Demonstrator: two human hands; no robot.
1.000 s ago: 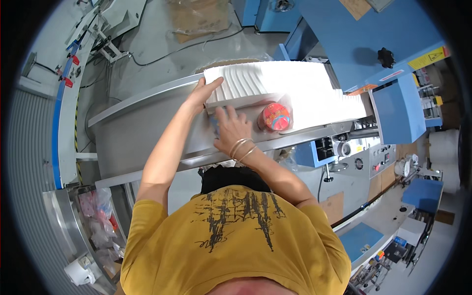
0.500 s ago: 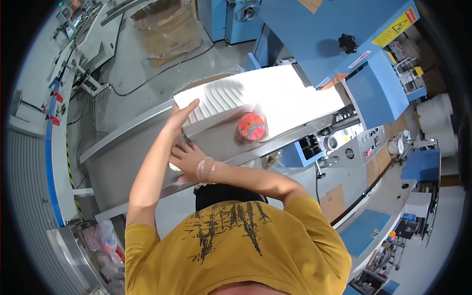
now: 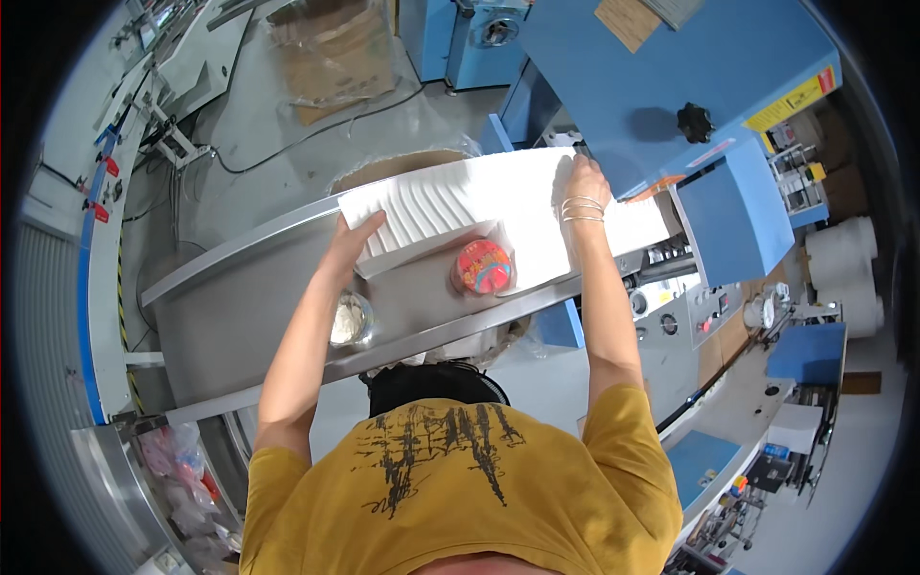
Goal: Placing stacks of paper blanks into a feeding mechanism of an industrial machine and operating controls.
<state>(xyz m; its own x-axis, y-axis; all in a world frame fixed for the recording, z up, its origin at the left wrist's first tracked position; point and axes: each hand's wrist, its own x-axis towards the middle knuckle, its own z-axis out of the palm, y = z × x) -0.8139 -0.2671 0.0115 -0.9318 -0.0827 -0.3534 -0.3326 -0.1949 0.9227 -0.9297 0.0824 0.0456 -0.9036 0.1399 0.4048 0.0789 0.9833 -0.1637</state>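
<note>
A long row of white, soft-looking sheets (image 3: 522, 201) lies packed along a metal trough (image 3: 240, 297); its left part shows wavy folds. My left hand (image 3: 353, 244) grips the row's left end, thumb over the near face, other fingers partly hidden. Farther right, my right hand (image 3: 586, 182), with bangles at the wrist, is closed on the row's far upper edge; its fingertips are partly hidden. Between my arms, a round tub with a red and pink patterned top (image 3: 482, 266) stands against the near side of the row. Close to my left forearm is a clear round container (image 3: 350, 319) with whitish contents.
A blue machine (image 3: 652, 86) with a black knob stands at the trough's right end. Plastic-covered cardboard (image 3: 335, 57) and a cable lie on the floor beyond. Bagged items (image 3: 182, 470) sit at lower left. White rolls (image 3: 843, 254) are stacked at far right.
My right hand has moved from beside my left forearm to the far right edge of the white row, uncovering the clear container. My left hand stays at the left end.
</note>
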